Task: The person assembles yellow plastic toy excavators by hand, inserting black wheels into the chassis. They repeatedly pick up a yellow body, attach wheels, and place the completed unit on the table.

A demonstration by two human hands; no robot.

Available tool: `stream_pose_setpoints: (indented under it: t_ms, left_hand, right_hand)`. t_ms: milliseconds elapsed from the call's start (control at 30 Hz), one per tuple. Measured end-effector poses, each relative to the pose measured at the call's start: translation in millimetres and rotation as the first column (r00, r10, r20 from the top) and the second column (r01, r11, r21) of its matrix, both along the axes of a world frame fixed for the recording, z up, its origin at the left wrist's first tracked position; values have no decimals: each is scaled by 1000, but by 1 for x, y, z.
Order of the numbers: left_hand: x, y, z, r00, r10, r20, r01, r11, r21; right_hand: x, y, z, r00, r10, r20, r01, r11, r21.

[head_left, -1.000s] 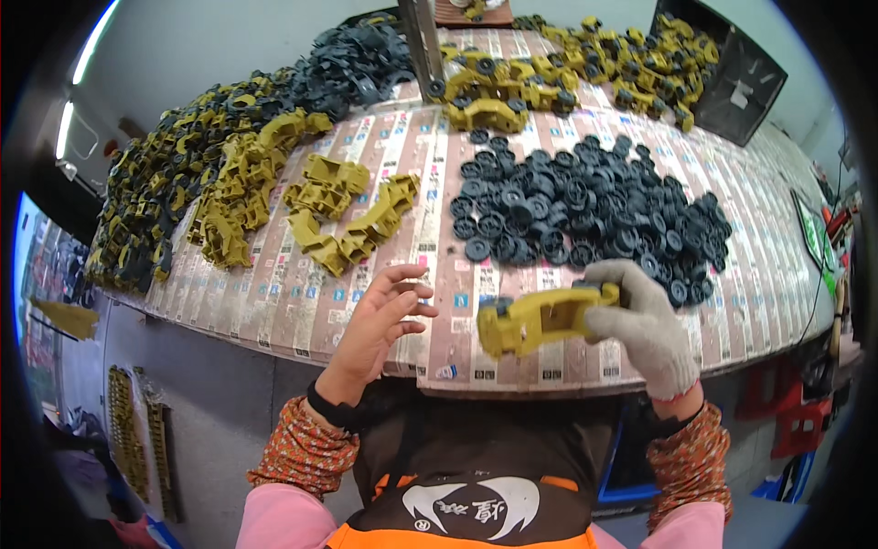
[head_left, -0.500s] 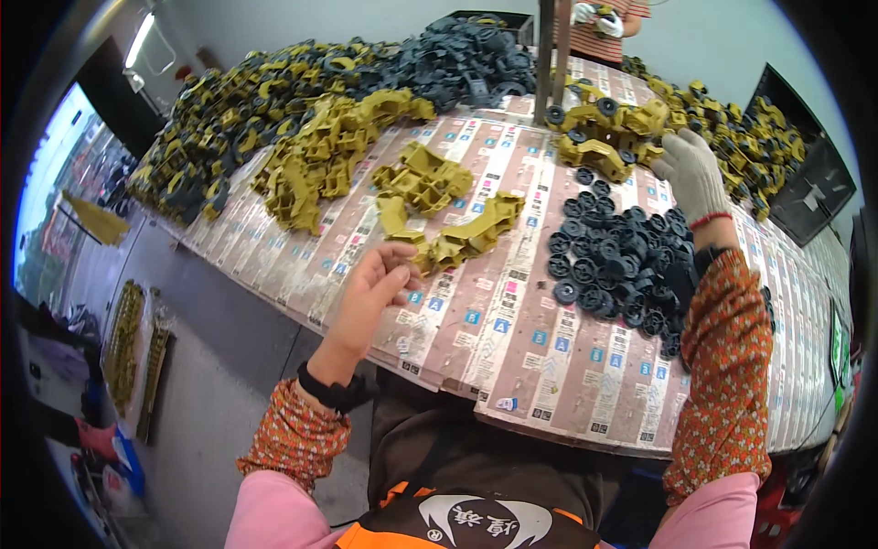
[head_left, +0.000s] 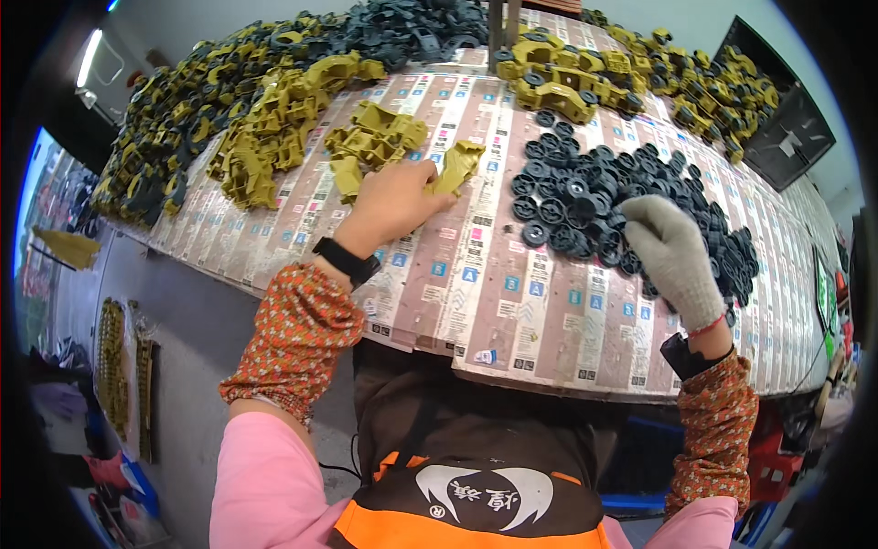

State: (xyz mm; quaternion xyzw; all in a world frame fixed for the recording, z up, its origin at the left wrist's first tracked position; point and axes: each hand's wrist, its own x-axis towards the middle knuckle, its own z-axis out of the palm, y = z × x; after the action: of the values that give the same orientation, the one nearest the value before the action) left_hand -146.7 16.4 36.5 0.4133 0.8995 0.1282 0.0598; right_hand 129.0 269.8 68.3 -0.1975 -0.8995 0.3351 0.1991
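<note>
My bare left hand (head_left: 395, 203) is closed round a curved yellow plastic toy vehicle shell (head_left: 463, 163), its fingertips partly hidden behind the shell. Just beyond that hand lie other yellow shells (head_left: 380, 133), hollow side showing. My right hand (head_left: 672, 256), in a light knitted glove, reaches into a heap of small black toy wheels (head_left: 576, 188). Its fingers are bent and drawn together at the heap; whatever they pinch is hidden.
Yellow vehicles with black wheels (head_left: 562, 91) stand beyond the wheel heap, with more at the far right. Large piles of yellow-and-black vehicles (head_left: 174, 128) and dark parts (head_left: 402, 32) cover the far left. A metal post (head_left: 498, 37) rises at the back of the paper-covered table (head_left: 540, 357).
My left hand has moved forward and closed on a yellow shell. My right hand has come back from the assembled vehicles to the wheel heap. The view has shifted.
</note>
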Motion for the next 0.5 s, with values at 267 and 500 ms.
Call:
stream_pose_setpoints:
  t_ms: [267,500]
  left_hand:
    - [58,-10,-5,963,-191,188,189,982,27]
    - [75,-8,-6,940,28,340,-44,998,39]
  right_hand:
    - [-19,-37,-36,997,51,52,-71,848,525]
    - [-42,-51,-51,983,-54,177,-79,740,668]
